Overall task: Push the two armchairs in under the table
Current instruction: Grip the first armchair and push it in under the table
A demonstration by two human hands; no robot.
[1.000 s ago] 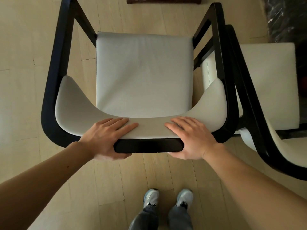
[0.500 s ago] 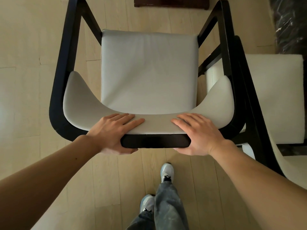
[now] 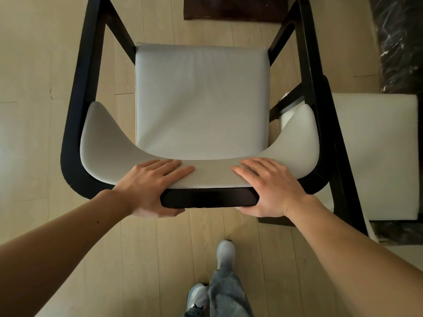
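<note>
Below me stands a black-framed armchair (image 3: 201,99) with a pale grey seat and a curved padded backrest. My left hand (image 3: 151,186) grips the top of its backrest left of centre, fingers over the padding and thumb under the dark rail. My right hand (image 3: 270,186) holds the same backrest right of centre in the same way. A second armchair (image 3: 375,156) with a white seat stands close against the right side, partly cut off by the frame edge. A dark brown slab, perhaps the table's base (image 3: 233,8), shows at the top edge beyond the first chair.
The floor is light wooden planks (image 3: 34,133). A dark marbled surface (image 3: 398,42) fills the upper right corner. My feet in pale sneakers (image 3: 225,252) and jeans stand just behind the chair, one foot ahead of the other.
The chair I hold has moved forward toward the dark slab at the top. One foot has stepped ahead. The second chair now sits further back beside me. Both hands kept their grip.
</note>
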